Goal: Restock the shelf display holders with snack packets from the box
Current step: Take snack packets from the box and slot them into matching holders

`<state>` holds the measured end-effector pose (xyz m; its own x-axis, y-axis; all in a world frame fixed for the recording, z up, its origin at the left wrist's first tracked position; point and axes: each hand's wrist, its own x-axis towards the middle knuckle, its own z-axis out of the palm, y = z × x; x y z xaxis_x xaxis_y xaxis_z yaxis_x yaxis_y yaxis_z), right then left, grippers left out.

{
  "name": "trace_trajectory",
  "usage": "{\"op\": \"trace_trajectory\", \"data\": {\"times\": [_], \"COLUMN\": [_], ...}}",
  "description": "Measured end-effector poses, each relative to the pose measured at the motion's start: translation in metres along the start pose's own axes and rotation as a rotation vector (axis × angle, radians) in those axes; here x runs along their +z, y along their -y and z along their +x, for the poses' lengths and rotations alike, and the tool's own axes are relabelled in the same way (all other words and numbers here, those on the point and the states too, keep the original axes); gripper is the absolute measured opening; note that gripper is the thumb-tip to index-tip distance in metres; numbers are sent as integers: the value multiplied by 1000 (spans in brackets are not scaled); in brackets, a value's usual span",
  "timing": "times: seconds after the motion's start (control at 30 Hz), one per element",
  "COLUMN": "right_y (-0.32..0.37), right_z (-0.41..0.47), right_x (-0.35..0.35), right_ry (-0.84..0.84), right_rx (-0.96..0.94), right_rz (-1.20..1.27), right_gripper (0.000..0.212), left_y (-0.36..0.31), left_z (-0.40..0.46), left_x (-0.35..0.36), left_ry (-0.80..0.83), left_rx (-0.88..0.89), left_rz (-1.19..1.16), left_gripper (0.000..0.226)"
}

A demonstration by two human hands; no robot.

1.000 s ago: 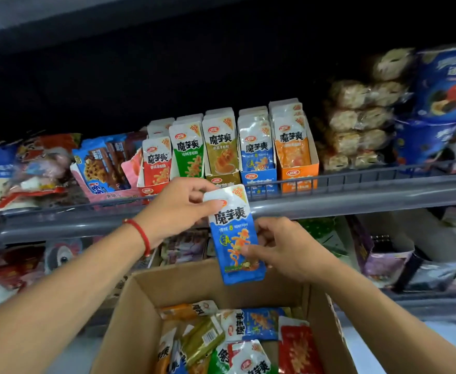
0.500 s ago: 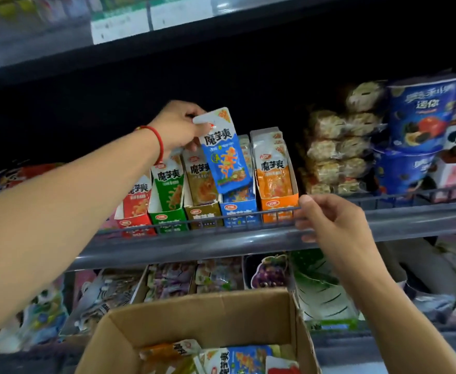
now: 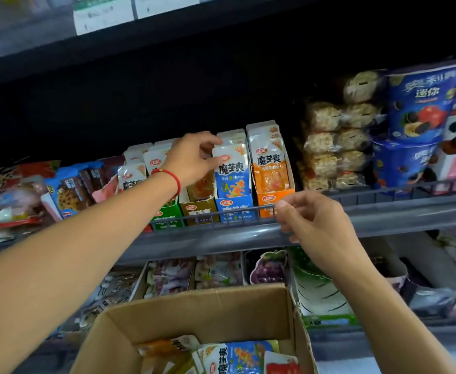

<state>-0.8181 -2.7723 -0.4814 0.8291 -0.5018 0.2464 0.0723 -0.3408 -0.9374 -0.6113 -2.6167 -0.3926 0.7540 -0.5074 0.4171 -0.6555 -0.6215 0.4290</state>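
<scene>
Left hand (image 3: 194, 157) pinches the blue packet (image 3: 230, 171), now seated upright in the blue holder (image 3: 233, 207) rather than held above it; one restock is nearly done. Right hand (image 3: 310, 220), loosely curled and empty, hovers at the shelf rail (image 3: 383, 214). Box (image 3: 202, 314) lies near.

left hand (image 3: 194, 155) pinching blue packet (image 3: 230, 172), blue holder (image 3: 235, 209)

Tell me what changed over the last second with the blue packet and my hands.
The left hand carried the blue packet up from over the cardboard box into the blue holder, still pinching its top. The right hand let go and rose to the shelf rail. Other holders unchanged.
</scene>
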Motion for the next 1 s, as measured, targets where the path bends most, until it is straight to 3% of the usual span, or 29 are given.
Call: {"op": "trace_trajectory", "data": {"times": [0.13, 0.27, 0.37, 0.5, 0.63, 0.7, 0.83, 1.0], "right_y": [-5, -5, -8, -32, -69, -85, -120, -144], "right_z": [-8, -23, -41, -66, -85, -88, -105, -117], "right_x": [8, 26, 44, 80, 114, 121, 132, 137], "right_ry": [72, 258, 426, 615, 907, 1116, 1442, 1451], "right_rx": [3, -19, -60, -45, 17, 5, -37, -405], "right_rz": [-70, -130, -254, -601, -1040, -1139, -1304, -1654], "right_gripper": [8, 5, 4, 10, 30, 38, 37, 40], "left_y": [4, 14, 33, 68, 102, 108, 104, 101], "left_z": [-45, -135, -209, -269, -287, -290, -287, -279], "left_x": [-15, -21, -11, 9, 32, 39, 38, 34], "left_ry": [-127, -71, 107, 326, 722, 838, 771, 677], "left_rx": [31, 65, 26, -118, -176, -167, -111, -79], "left_rz": [35, -24, -151, -198, -35, 101, 67, -13], "left_gripper": [38, 34, 35, 41, 34, 36, 30, 29]}}
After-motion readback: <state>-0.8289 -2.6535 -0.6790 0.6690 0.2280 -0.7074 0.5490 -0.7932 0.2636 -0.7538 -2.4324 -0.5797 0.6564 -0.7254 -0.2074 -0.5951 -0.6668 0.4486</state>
